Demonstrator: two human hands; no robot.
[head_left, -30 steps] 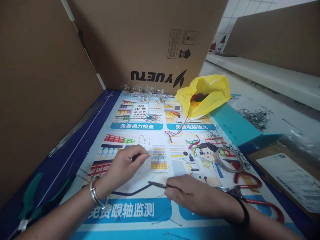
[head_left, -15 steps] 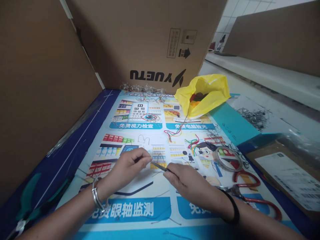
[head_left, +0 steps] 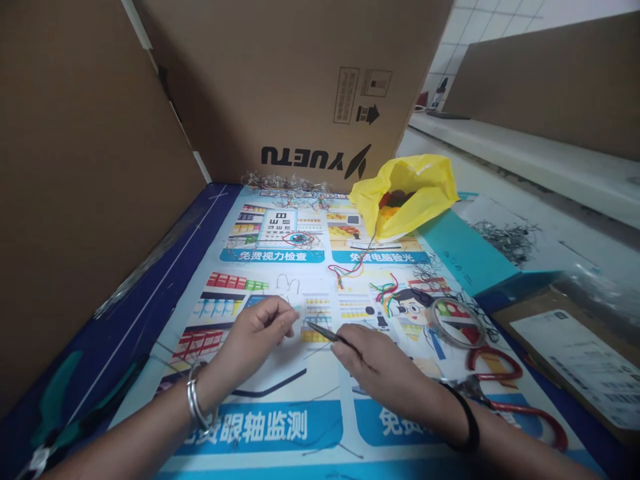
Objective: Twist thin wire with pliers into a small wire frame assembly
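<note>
In my right hand (head_left: pixel 367 357) is a pair of needle-nose pliers (head_left: pixel 323 331). Their dark, pointed jaws stick out to the left, and the handles are hidden in my grip. My left hand (head_left: pixel 265 330), with silver bangles at the wrist, is closed in a pinch just left of the plier tips. Whatever lies between its fingers is too small to make out. A gap separates the jaws from the left fingertips. Both hands are above a printed poster sheet (head_left: pixel 320 380). A bent thin wire (head_left: pixel 289 281) lies beyond my left hand.
Green-handled pliers (head_left: pixel 55 400) lie at left, red-handled scissors (head_left: pixel 525 397) and a tape roll (head_left: pixel 457 321) at right. Behind are a yellow bag (head_left: pixel 425 200), colored threads (head_left: pixel 387 293) and a wire heap (head_left: pixel 285 181). Cardboard (head_left: pixel 300 80) walls the back and left.
The plier tips and my left fingertips, close together before, are now apart. My left hand has drawn slightly left and turned a little. The view has tilted slightly.
</note>
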